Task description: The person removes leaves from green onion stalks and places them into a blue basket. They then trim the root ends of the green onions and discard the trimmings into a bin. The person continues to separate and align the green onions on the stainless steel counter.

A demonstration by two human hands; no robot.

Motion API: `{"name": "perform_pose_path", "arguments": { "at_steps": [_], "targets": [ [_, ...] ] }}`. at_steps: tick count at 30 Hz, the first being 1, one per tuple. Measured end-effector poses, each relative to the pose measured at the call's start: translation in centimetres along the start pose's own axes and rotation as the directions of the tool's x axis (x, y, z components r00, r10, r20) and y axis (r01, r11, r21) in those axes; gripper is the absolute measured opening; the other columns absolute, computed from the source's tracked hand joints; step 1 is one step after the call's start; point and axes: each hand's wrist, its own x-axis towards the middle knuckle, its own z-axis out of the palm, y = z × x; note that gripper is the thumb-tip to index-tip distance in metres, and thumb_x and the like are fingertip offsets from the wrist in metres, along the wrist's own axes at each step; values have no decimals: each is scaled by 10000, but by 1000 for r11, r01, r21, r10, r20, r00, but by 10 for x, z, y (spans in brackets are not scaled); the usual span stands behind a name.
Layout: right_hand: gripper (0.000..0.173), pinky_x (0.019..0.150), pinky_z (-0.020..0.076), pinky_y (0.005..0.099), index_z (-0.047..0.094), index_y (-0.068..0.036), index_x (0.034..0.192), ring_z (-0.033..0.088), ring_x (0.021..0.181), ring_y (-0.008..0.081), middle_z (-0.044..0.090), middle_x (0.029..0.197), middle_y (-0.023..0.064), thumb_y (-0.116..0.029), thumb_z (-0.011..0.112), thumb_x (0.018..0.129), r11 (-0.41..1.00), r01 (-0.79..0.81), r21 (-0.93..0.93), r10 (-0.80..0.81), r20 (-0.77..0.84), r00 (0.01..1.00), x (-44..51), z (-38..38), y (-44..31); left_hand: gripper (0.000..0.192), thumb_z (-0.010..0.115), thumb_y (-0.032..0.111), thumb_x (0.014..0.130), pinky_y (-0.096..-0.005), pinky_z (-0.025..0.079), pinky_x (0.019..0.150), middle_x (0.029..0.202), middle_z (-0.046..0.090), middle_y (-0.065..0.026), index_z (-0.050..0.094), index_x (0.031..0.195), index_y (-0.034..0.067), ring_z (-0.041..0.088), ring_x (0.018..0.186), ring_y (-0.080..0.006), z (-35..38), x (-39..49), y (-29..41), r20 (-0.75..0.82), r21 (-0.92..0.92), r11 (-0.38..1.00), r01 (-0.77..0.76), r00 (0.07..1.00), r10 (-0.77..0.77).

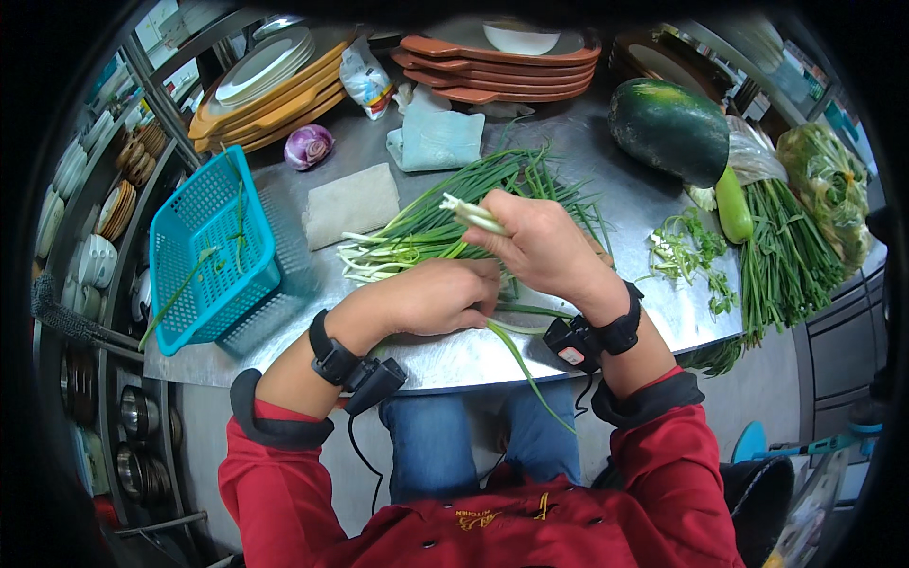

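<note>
My right hand (543, 245) is closed around a few scallions (474, 214), their white root ends sticking out towards the left. Just below and to the left, my left hand (444, 295) has its fingers curled at a long green scallion leaf (522, 362), which hangs over the table's front edge. The tips of those fingers are partly hidden, so whether they grip the leaf is unclear. Behind both hands a loose pile of scallions (454, 195) lies on the metal table (298, 341), white ends to the left and green tops to the right.
At left stands a turquoise plastic basket (213, 312) with a few green scraps. Folded cloths (353, 206) and a red onion (308, 147) lie behind. Stacked platters (504, 89) line the back. To the right are a large dark-green melon (667, 131), cilantro (685, 248) and bundled greens (788, 255).
</note>
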Motion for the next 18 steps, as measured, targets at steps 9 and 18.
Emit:
{"name": "perform_pose_path", "arguments": {
  "at_steps": [9,18],
  "targets": [
    [389,594,443,423,548,-16,838,580,683,383,591,722,175,-316,781,754,974,-126,190,105,116,988,0,-9,-3,157,656,72,848,-322,492,690,839,648,-101,664,997,25,608,727,-201,-30,-11,-3,-412,-299,949,94,885,-218],
    [222,634,487,364,667,-34,957,635,709,337,649,795,179,-205,725,827,950,-217,226,201,94,975,3,-9,-4,127,663,4,836,-248,487,714,857,656,-26,664,963,-4,581,754,-85,-30,-13,-9,-590,-403,915,-26,772,-238]
  ]
}}
